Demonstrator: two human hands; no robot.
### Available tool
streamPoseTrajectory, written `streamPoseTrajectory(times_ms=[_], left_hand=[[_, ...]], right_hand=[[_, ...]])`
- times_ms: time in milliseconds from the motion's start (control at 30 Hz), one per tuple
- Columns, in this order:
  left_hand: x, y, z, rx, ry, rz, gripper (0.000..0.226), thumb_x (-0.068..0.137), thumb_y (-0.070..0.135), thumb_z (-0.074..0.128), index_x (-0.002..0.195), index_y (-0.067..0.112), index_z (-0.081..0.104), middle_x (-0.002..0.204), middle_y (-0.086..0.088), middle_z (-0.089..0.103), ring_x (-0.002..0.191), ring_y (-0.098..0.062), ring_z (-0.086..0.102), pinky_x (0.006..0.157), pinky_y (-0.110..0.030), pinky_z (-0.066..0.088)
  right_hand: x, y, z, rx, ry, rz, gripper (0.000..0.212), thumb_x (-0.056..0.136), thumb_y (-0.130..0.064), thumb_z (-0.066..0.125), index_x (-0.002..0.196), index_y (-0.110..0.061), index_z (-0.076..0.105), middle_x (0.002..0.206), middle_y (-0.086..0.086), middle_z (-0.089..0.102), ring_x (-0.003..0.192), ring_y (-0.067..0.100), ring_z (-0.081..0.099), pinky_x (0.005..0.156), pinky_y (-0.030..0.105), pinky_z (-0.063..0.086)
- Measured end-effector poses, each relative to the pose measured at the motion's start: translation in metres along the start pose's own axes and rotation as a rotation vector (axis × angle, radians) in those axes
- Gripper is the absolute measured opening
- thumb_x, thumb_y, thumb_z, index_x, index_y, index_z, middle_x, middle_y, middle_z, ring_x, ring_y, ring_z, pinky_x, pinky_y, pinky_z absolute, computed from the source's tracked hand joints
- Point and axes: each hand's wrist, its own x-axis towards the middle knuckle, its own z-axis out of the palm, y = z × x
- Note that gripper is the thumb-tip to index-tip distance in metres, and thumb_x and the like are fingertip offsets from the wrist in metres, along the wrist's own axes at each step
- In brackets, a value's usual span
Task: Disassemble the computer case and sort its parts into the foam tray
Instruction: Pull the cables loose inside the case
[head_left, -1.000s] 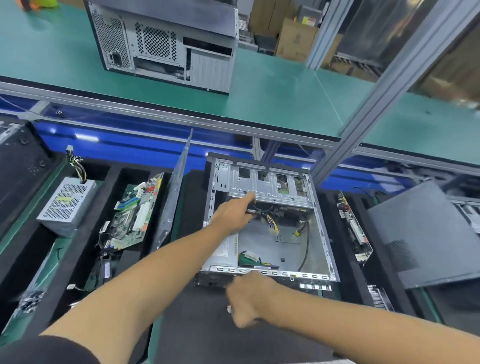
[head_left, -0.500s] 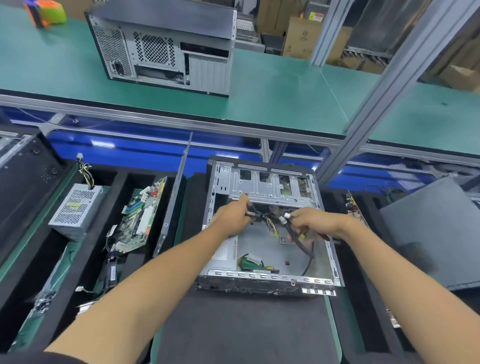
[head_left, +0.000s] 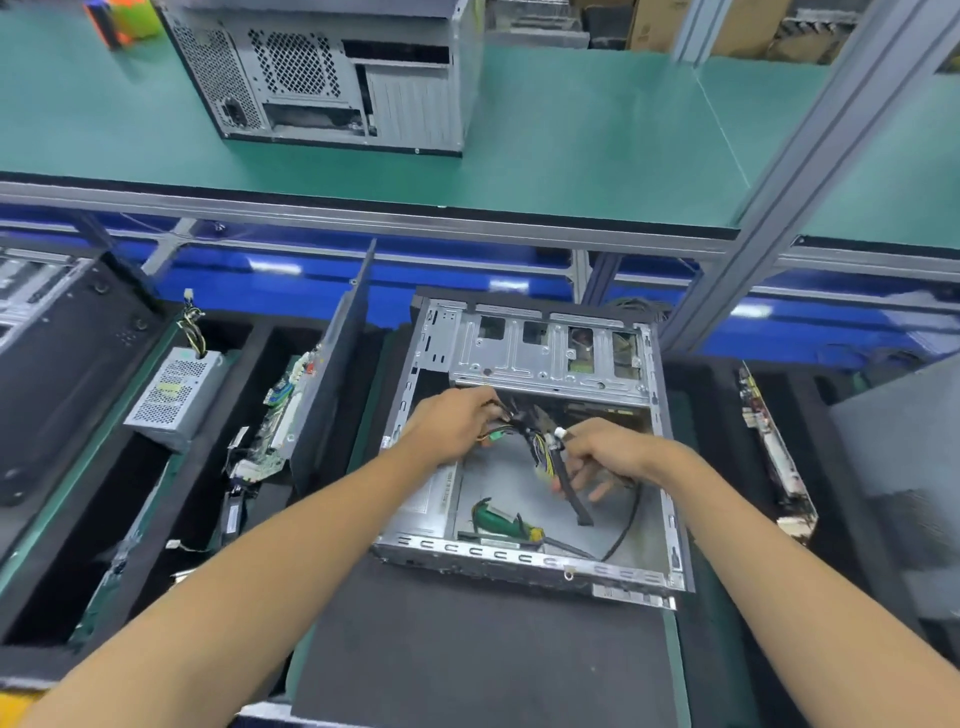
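Black foam tray (head_left: 470, 654) bears the opened computer case (head_left: 524, 564); inside it, left hand (head_left: 451, 423) and right hand (head_left: 602, 453) grip the cable bundle (head_left: 537, 441). Yanking could tear connectors.

Both forearms stretched forward, left hand (head_left: 457, 423) curled in a grip, right hand (head_left: 605, 457) likewise

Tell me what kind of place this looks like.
Probably an electronics disassembly or recycling line: an opened computer case sits on black foam trays holding a power supply and a circuit board, with green bench mats behind.
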Motion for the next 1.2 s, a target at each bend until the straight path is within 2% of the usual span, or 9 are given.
streamPoseTrajectory(times_ms=[133, 267, 367, 533, 800, 900, 967, 1067, 1200], left_hand=[[0.001, 0.003, -0.001, -0.146, -0.05, -0.096, 0.029, 0.104, 0.039, 0.049, 0.082, 0.025, 0.06, 0.067, 0.013, 0.068, 0.057, 0.008, 0.064, 0.059, -0.021, 0.039], [0.004, 0.004, -0.001, -0.139, -0.094, -0.102, 0.039, 0.102, 0.047, 0.046, 0.075, 0.021, 0.055, 0.069, 0.005, 0.069, 0.065, -0.007, 0.065, 0.072, -0.035, 0.045], [0.007, 0.002, 0.0, -0.257, -0.159, -0.105, 0.036, 0.1, 0.043, 0.051, 0.076, 0.018, 0.055, 0.063, 0.009, 0.06, 0.059, -0.014, 0.066, 0.081, -0.039, 0.049], [0.019, 0.002, 0.001, -0.304, -0.279, -0.088, 0.038, 0.102, 0.035, 0.05, 0.068, 0.019, 0.056, 0.055, 0.0, 0.064, 0.052, -0.017, 0.057, 0.076, -0.046, 0.055], [0.028, 0.003, -0.002, -0.286, -0.348, -0.061, 0.039, 0.106, 0.036, 0.05, 0.076, 0.013, 0.058, 0.055, -0.001, 0.064, 0.045, -0.01, 0.053, 0.048, -0.021, 0.043], [0.03, 0.001, 0.003, -0.219, -0.237, -0.034, 0.039, 0.102, 0.036, 0.053, 0.079, 0.004, 0.058, 0.065, -0.007, 0.061, 0.054, -0.012, 0.05, 0.055, -0.029, 0.038], [0.029, -0.001, 0.003, -0.242, -0.217, -0.025, 0.038, 0.102, 0.036, 0.053, 0.081, 0.005, 0.059, 0.069, -0.009, 0.067, 0.06, -0.02, 0.057, 0.058, -0.032, 0.043], [0.026, -0.002, 0.0, -0.333, -0.304, 0.009, 0.036, 0.105, 0.041, 0.053, 0.088, 0.012, 0.066, 0.071, 0.0, 0.075, 0.066, -0.019, 0.068, 0.063, -0.031, 0.051], [0.022, -0.005, 0.001, -0.411, -0.228, -0.022, 0.026, 0.103, 0.034, 0.059, 0.091, 0.015, 0.072, 0.077, 0.001, 0.075, 0.077, -0.023, 0.07, 0.076, -0.039, 0.057]], right_hand=[[0.004, -0.006, -0.008, -0.083, 0.18, -0.083, 0.017, 0.09, -0.001, 0.045, 0.077, -0.007, 0.053, 0.078, 0.017, 0.074, 0.078, 0.036, 0.075, 0.065, 0.036, 0.054], [0.005, -0.01, -0.016, -0.307, 0.253, -0.096, 0.017, 0.092, -0.004, 0.05, 0.077, -0.011, 0.054, 0.06, 0.002, 0.066, 0.054, 0.017, 0.066, 0.049, 0.023, 0.047], [0.001, -0.009, -0.024, -0.266, 0.045, -0.016, 0.01, 0.093, -0.004, 0.046, 0.093, -0.008, 0.056, 0.082, 0.008, 0.079, 0.075, 0.022, 0.078, 0.06, 0.029, 0.057], [0.002, -0.01, -0.029, -0.324, -0.006, 0.048, 0.019, 0.093, -0.007, 0.046, 0.099, -0.004, 0.064, 0.088, 0.009, 0.08, 0.086, 0.026, 0.078, 0.07, 0.033, 0.058], [0.002, -0.011, -0.045, -0.286, -0.191, -0.065, 0.029, 0.095, -0.012, 0.046, 0.077, -0.008, 0.068, 0.095, 0.011, 0.079, 0.092, 0.029, 0.077, 0.076, 0.032, 0.056], [0.015, -0.016, -0.047, -0.045, -0.06, -0.243, 0.015, 0.089, -0.006, 0.049, 0.08, 0.0, 0.059, 0.086, 0.017, 0.077, 0.078, 0.029, 0.076, 0.061, 0.025, 0.054], [0.029, -0.019, -0.042, -0.002, 0.12, -0.365, 0.013, 0.088, -0.004, 0.052, 0.082, 0.004, 0.06, 0.076, 0.014, 0.075, 0.07, 0.026, 0.073, 0.062, 0.028, 0.055], [0.042, -0.017, -0.032, -0.071, 0.305, -0.502, 0.013, 0.087, -0.006, 0.053, 0.076, -0.001, 0.059, 0.076, 0.009, 0.075, 0.073, 0.029, 0.072, 0.067, 0.039, 0.057], [0.045, -0.012, -0.02, -0.035, 0.387, -0.567, 0.02, 0.076, -0.017, 0.054, 0.08, -0.001, 0.065, 0.087, 0.007, 0.077, 0.089, 0.012, 0.075, 0.07, 0.029, 0.056]])
